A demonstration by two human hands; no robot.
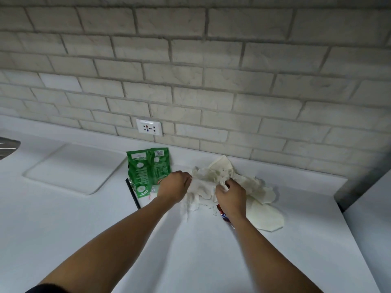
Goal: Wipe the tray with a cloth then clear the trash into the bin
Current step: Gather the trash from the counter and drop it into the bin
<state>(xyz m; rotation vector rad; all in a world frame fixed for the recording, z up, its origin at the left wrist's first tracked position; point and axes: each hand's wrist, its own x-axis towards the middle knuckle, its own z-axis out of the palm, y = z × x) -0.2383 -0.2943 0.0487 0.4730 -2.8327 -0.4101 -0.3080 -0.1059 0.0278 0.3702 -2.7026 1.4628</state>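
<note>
Left hand [175, 186] and right hand [229, 193] both pinch crumpled white tissue [204, 183] at frame centre; gather loose edges inward so scraps don't stay on the desk [190, 250]; tray [74, 168] lies centre-left.

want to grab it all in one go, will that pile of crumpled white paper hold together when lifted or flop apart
The crumpled white paper looks thin and loosely bunched, so it is probably light and floppy. Separate flat sheets trail out to its right, so pieces may well drop off. Both the left hand and right hand are gathering it, which likely helps.
</note>
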